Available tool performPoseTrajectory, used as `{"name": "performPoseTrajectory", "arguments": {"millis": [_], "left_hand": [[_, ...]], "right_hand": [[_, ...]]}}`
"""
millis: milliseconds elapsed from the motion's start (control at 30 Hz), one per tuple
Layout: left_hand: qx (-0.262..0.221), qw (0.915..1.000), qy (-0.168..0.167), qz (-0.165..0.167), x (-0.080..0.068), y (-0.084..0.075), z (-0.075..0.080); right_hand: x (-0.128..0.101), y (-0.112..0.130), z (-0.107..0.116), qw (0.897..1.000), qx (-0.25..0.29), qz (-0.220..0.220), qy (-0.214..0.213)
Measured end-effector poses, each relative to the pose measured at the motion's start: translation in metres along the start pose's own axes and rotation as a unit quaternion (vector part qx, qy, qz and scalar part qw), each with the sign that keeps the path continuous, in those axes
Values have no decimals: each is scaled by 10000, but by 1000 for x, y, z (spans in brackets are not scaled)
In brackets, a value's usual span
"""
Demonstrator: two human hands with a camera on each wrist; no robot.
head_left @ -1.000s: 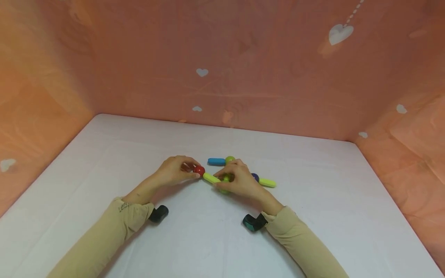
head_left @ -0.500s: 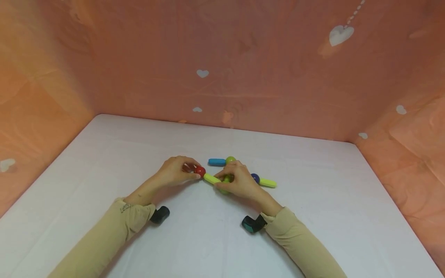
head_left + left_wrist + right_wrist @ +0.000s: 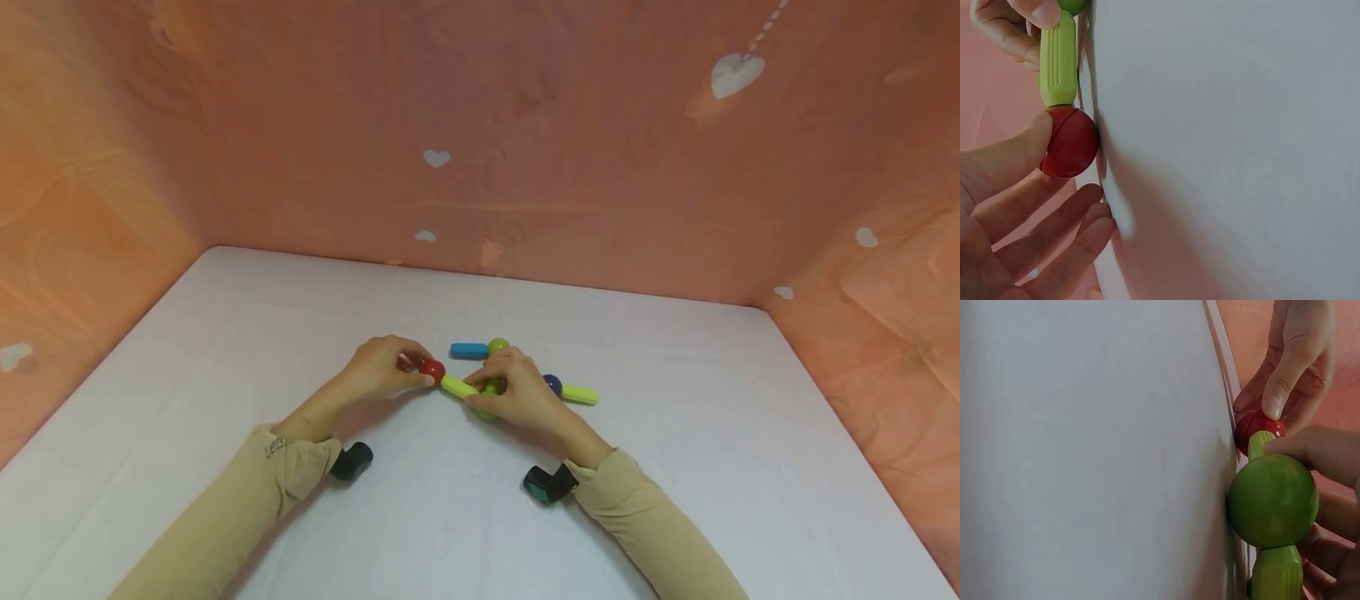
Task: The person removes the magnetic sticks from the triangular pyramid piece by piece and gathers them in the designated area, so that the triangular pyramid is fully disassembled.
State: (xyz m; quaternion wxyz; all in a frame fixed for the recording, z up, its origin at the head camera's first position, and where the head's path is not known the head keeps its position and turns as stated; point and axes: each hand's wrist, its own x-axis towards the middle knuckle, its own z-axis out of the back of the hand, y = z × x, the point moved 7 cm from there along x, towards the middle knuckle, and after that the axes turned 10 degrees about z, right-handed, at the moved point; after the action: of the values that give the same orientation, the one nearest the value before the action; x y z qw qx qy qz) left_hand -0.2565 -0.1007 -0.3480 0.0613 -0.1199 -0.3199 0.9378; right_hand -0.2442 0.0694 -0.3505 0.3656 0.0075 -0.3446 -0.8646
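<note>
A white table point(image 3: 390, 533) stands before a rosy-orange cloth point(image 3: 570, 158) printed with pale hearts point(image 3: 737, 77). On the table, a red ball point(image 3: 432, 372) is pinched between thumb and finger of the person's left hand point(image 3: 382, 367). A lime rod point(image 3: 457, 387) meets the red ball end-on, reaching rightward and slightly nearer the person; the right hand point(image 3: 521, 390) pinches the rod's end away from the red ball.

The step looks like seating rod against ball. Doing it well probably calls for a steady left pinch and a straight push toward the red ball's middle; tilting could part the joint.

Only the head view shows a blue rod point(image 3: 468, 351) and a yellow-green ball point(image 3: 498, 346) beyond the red ball, and a dark blue ball point(image 3: 552, 384) with a yellow rod point(image 3: 580, 395) well to its right. The right wrist view uncovers a green ball point(image 3: 1272, 500) and second lime rod point(image 3: 1277, 575), farther from the red ball, largely hidden overhead.
</note>
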Motion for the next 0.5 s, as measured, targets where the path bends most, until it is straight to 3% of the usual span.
{"name": "performPoseTrajectory", "arguments": {"millis": [267, 500], "left_hand": [[-181, 9998, -59, 69, 4, -2, -2], [-387, 9990, 33, 201, 3, 7, -3]], "right_hand": [[-5, -1, 4, 9998, 126, -117, 92], [-16, -2, 10, 9999, 62, -132, 93]]}}
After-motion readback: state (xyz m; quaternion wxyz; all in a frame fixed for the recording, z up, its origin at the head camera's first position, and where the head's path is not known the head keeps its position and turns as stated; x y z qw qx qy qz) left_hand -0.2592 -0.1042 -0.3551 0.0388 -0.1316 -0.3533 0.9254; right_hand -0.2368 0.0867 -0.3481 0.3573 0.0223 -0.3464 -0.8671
